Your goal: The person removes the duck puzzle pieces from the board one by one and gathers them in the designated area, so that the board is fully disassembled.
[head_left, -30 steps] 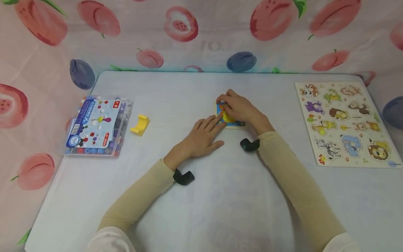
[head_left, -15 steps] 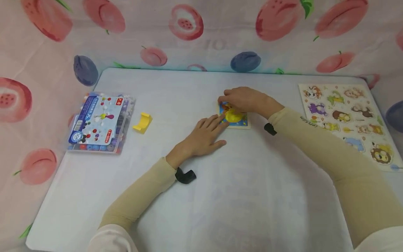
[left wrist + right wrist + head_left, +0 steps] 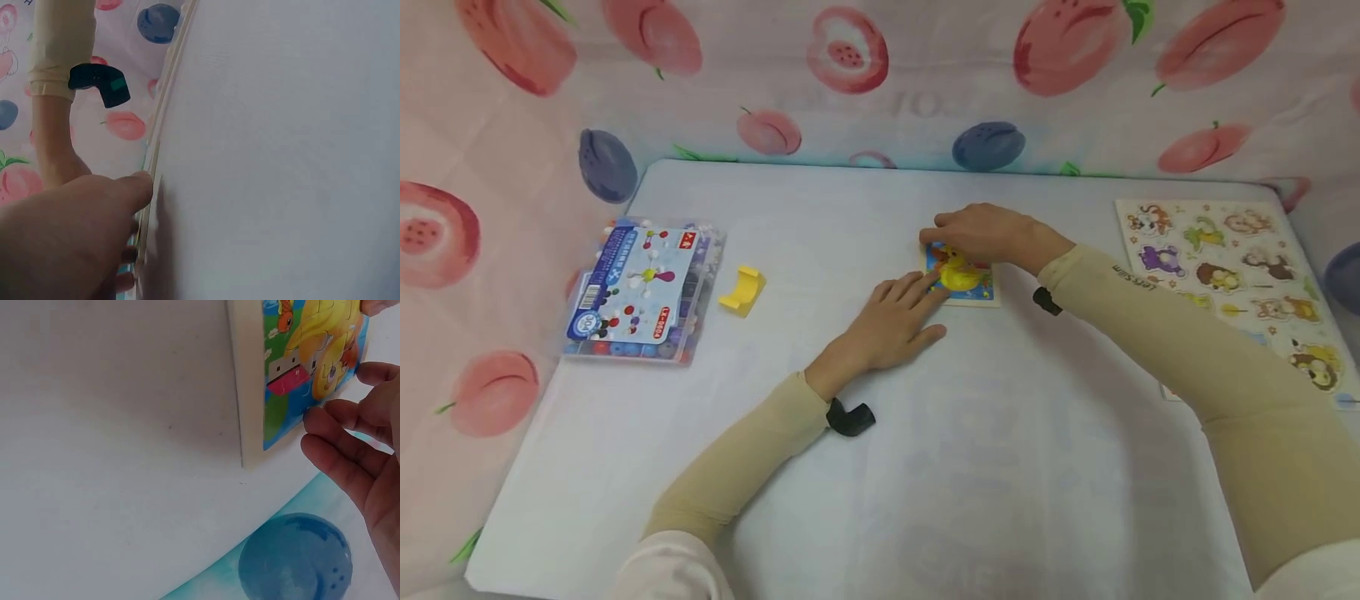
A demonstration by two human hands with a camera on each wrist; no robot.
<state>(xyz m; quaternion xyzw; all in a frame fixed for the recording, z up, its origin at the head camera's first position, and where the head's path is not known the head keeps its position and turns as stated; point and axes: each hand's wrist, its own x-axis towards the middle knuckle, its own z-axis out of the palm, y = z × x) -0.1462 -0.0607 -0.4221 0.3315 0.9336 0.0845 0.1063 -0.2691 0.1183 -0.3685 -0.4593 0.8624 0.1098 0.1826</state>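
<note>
On the duck puzzle [image 3: 962,277], the left hand [image 3: 886,327] rests outstretched fingers; the right hand [image 3: 988,233] touches the far edge, its grip unclear.

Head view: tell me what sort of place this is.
Probably a tabletop play area: the white table bears a small duck puzzle and an animal board, with a fruit-print sheet behind.

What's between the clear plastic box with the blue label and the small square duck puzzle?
The head view shows a curved yellow block nearer the box, then the left hand.
</note>
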